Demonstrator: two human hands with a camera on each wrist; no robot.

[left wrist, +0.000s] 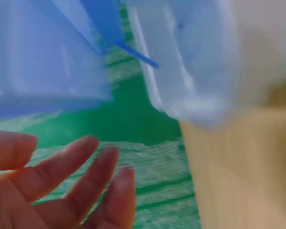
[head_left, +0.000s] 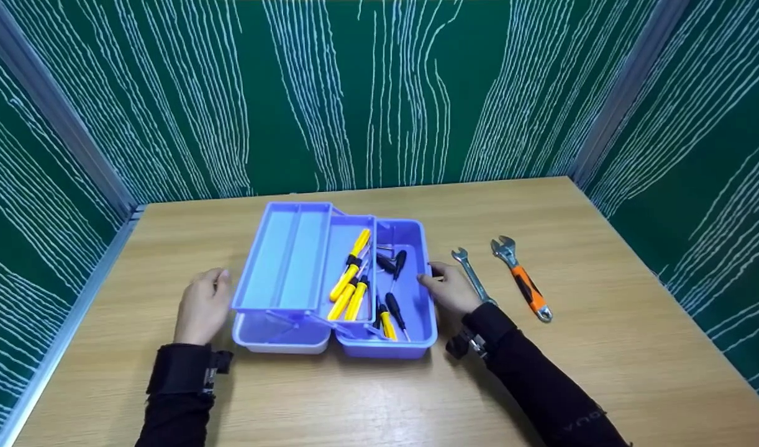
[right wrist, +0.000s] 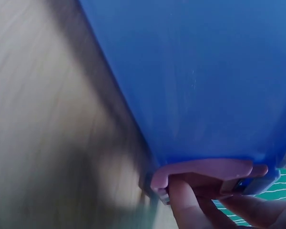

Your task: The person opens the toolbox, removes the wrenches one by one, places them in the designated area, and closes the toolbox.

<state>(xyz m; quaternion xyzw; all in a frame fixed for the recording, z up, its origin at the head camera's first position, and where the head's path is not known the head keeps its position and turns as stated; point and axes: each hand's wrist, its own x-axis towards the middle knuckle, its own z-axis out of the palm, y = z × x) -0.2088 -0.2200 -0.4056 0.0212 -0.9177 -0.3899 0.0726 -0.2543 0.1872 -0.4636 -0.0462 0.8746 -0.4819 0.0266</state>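
Observation:
A purple-blue toolbox [head_left: 428, 298] stands unfolded on the table, its divided upper tray [head_left: 286, 261] swung out to the left. Several yellow-handled screwdrivers [head_left: 356, 299] lie in the middle tray, and black-handled screwdrivers [head_left: 395, 310] in the deep right compartment. My right hand [head_left: 455, 292] grips the toolbox's right side; in the right wrist view its fingers [right wrist: 186, 202] are at the pink latch [right wrist: 205, 168]. Beside the left end, my left hand [head_left: 202, 305] is apart from the box, and the left wrist view shows its fingers [left wrist: 93, 183] loosely spread.
Right of the toolbox lie a combination wrench [head_left: 472, 273], partly behind my right hand, and an adjustable wrench [head_left: 523, 280] with an orange and black handle. Green panels [head_left: 410, 93] with white wavy lines border the wooden table [head_left: 354, 403] at the back and sides.

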